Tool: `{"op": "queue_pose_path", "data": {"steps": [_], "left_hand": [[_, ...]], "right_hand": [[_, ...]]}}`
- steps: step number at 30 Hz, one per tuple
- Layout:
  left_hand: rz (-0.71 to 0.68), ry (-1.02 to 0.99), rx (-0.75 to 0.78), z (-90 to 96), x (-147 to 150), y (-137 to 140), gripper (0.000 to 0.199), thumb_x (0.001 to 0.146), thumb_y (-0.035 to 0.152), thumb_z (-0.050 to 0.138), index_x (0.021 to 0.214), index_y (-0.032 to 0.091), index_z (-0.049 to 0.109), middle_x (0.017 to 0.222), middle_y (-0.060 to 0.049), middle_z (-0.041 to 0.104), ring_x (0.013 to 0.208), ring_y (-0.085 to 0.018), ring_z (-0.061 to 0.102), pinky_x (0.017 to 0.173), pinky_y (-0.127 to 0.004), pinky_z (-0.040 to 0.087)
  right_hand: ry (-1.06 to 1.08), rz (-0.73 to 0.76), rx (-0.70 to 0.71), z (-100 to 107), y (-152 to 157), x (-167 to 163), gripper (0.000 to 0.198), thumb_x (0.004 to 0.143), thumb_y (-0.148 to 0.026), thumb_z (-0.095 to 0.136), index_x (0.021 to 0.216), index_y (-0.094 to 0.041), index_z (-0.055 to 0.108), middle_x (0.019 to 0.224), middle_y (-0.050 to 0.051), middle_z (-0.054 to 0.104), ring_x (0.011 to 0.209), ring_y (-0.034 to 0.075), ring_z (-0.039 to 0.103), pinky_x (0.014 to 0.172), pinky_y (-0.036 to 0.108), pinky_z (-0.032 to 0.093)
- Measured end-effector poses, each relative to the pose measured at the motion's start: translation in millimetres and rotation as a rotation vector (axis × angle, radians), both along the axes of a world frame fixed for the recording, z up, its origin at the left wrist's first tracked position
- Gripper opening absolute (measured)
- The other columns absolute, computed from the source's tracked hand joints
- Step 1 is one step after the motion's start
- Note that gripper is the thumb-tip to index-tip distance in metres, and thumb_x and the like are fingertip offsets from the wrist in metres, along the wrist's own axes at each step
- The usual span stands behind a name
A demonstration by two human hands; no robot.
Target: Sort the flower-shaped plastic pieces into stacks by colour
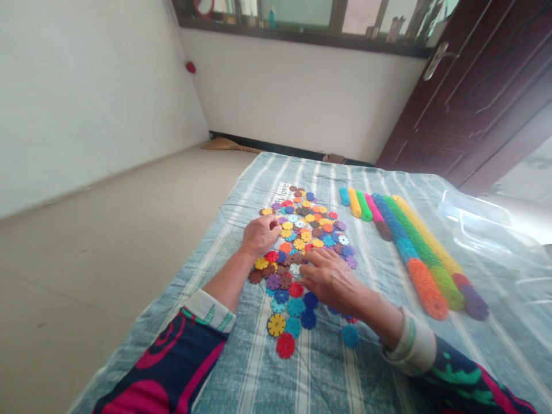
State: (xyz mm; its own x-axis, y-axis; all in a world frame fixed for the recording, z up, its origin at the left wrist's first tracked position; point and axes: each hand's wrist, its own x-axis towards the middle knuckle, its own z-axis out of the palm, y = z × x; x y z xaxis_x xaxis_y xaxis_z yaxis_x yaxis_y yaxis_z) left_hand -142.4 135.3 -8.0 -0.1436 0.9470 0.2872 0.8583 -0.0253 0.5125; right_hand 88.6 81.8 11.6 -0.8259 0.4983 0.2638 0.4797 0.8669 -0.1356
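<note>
L hand (260, 234): fingers curled in, tips pinched at the left edge of the spread of flat, flower-shaped plastic discs in many colours (302, 241); looks like it nips a yellow disc there, but too small to be sure it's actually gripped. R hand (330, 280): fingers stretched out flat & slightly spread, palm down, tips resting on discs near the middle of the spread, w/ nothing held. A few blue discs peek out from under the R wrist, touching or just beneath it. Discs lie mostly single-layer, edges touching or overlapping, on a blue-green striped cloth (267, 368) covering the surface; a loose tail of them runs toward the person, ending w/ a red flower-shaped disc (285, 345) nearest, a yellow disc w/ dark rim (276, 325) just beside it, & a lone teal disc (351, 336) off to the right. Both forearms come in from the bottom, sleeves navy w/ pink & green pattern, pale striped cuffs. Well right of the spread: long rods of stacked discs (414, 253), side by side & touching, in blue, yellow, green, pink, orange, purple. Further right, clear plastic containers (483, 221) at the cloth's edge. Beyond: pale floor, white wall, dark wooden door (474, 92).
</note>
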Motion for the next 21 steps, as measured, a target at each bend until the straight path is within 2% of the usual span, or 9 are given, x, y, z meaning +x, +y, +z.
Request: {"op": "queue_pose_path", "data": {"steps": [4, 7, 10, 15, 21], "left_hand": [[-0.003, -0.008, -0.007, 0.7, 0, -1, 0.017, 0.080, 0.033, 0.052, 0.077, 0.021, 0.064, 0.074, -0.003, 0.070, 0.069, -0.018, 0.062, 0.071, -0.027, 0.046], [0.003, 0.008, -0.011, 1.5, 0, -1, 0.017, 0.080, 0.033, 0.052, 0.077, 0.021, 0.065, 0.075, -0.003, 0.070, 0.071, -0.018, 0.063, 0.072, -0.027, 0.046], [0.009, 0.030, -0.018, 2.1, 1, -1, 0.016, 0.080, 0.032, 0.053, 0.075, 0.021, 0.064, 0.074, -0.002, 0.070, 0.069, -0.018, 0.062, 0.070, -0.027, 0.045], [0.003, 0.038, -0.017, 3.2, 1, -1, 0.018, 0.080, 0.032, 0.051, 0.073, 0.021, 0.063, 0.071, -0.002, 0.068, 0.067, -0.018, 0.060, 0.067, -0.027, 0.044], [-0.002, 0.021, -0.007, 6.0, 0, 0, 0.019, 0.079, 0.035, 0.050, 0.073, 0.022, 0.061, 0.072, -0.002, 0.068, 0.067, -0.017, 0.060, 0.069, -0.026, 0.044]], "right_hand": [[0.072, 0.048, -0.036, -3, -5, -15, 0.014, 0.098, -0.022, 0.058, 0.090, -0.018, 0.069, 0.109, 0.010, 0.066, 0.096, 0.023, 0.056, 0.084, 0.037, 0.044], [0.096, 0.056, -0.038, -6, -8, -26, 0.013, 0.097, -0.028, 0.061, 0.101, -0.018, 0.069, 0.107, 0.010, 0.065, 0.099, 0.025, 0.055, 0.085, 0.039, 0.045], [0.105, 0.034, -0.015, -10, -11, -33, 0.023, 0.093, -0.033, 0.068, 0.110, -0.017, 0.068, 0.110, 0.012, 0.065, 0.105, 0.028, 0.054, 0.086, 0.041, 0.046], [0.100, 0.008, -0.050, -13, -13, -35, 0.017, 0.088, -0.032, 0.073, 0.089, -0.015, 0.069, 0.108, 0.013, 0.065, 0.101, 0.027, 0.056, 0.088, 0.042, 0.047], [0.240, 0.044, -0.231, -8, -10, -29, 0.009, 0.083, -0.017, 0.075, 0.085, -0.017, 0.067, 0.109, 0.009, 0.066, 0.101, 0.023, 0.060, 0.088, 0.036, 0.048]]}}
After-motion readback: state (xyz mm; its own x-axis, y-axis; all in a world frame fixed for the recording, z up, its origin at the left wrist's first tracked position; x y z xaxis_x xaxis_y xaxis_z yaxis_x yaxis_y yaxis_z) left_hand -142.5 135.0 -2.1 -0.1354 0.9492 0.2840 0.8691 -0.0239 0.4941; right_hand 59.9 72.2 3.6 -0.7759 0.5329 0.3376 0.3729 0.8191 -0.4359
